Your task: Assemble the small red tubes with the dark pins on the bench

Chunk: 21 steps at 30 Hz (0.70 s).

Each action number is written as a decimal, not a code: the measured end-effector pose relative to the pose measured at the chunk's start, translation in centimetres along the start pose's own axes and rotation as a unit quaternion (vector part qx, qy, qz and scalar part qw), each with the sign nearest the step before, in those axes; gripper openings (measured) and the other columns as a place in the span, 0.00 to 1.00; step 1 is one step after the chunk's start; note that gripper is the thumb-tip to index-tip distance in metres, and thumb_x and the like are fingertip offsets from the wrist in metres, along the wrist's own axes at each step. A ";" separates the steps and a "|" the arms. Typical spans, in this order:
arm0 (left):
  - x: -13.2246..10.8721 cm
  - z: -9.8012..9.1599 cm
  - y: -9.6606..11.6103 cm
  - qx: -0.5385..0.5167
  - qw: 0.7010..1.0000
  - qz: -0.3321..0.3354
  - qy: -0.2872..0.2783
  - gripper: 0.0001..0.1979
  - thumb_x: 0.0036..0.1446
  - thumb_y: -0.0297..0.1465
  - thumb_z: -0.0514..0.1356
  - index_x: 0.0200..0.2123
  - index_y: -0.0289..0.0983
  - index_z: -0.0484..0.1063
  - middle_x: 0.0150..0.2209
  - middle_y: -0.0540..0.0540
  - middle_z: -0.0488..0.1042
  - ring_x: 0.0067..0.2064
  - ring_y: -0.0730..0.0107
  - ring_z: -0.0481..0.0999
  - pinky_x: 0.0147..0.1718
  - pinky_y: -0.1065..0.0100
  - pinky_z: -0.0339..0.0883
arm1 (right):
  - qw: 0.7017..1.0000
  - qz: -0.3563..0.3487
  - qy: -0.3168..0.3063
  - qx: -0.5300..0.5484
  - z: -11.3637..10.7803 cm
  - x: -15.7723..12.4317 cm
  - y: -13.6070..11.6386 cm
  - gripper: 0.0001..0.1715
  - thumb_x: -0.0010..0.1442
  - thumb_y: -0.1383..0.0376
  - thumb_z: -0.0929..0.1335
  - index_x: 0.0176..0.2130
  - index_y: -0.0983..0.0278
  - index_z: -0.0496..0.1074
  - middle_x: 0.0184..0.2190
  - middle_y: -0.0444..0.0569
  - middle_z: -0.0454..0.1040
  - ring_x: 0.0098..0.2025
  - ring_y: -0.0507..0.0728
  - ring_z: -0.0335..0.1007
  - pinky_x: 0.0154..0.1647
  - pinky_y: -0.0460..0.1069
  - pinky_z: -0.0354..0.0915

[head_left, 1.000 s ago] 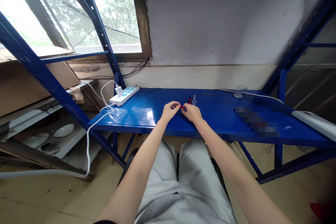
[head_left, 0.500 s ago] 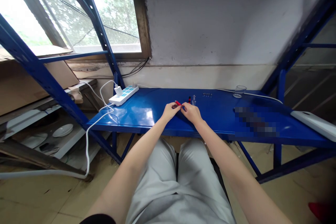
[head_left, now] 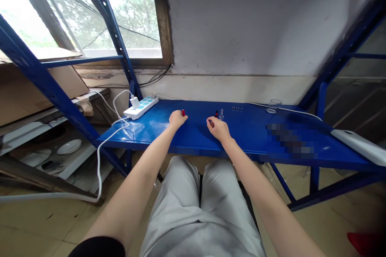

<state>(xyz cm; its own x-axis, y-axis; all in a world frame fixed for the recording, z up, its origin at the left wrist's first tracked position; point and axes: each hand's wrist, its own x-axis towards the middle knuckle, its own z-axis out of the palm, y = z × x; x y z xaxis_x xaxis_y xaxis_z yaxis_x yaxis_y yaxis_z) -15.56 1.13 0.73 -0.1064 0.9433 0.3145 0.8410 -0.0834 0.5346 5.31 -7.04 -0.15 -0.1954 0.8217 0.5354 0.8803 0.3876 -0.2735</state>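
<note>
My left hand rests on the blue metal shelf, fingers closed around a small red piece that sticks up from its fingertips. My right hand lies a short way to the right, fingers curled with a speck of red showing at the fingertips; what it holds is too small to name. Just beyond the right hand stand a tiny dark-and-red part and a small clear bottle. A row of small dark bits lies farther back.
A white power strip with a plugged charger and white cable sits at the shelf's left end. A glass cup stands at the back right, a white device at far right. Blue rack posts, cardboard and dishes flank the left.
My hands were together at the shelf's middle working the red piece. The left hand has since moved left with the red piece, apart from the right, which stayed nearly in place.
</note>
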 end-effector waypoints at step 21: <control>-2.0 0.2 0.1 0.013 0.995 -0.099 0.011 0.14 0.45 0.39 0.61 0.34 0.38 0.66 0.37 0.45 0.74 0.43 0.59 0.72 0.42 0.62 0.57 | 0.926 0.288 0.218 0.109 -0.7 0.0 3.5 0.11 0.58 0.62 0.58 0.37 0.64 0.65 0.28 0.50 0.72 0.29 0.56 0.66 0.29 0.48 0.58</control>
<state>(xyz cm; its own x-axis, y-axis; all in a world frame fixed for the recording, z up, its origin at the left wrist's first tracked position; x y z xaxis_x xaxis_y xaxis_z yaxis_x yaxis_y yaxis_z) -15.16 -0.71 0.00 -0.2823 0.9334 0.2214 0.8158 0.1122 0.5673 8.67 -6.02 -0.57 0.5136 0.6907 0.5091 0.6669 0.0519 -0.7433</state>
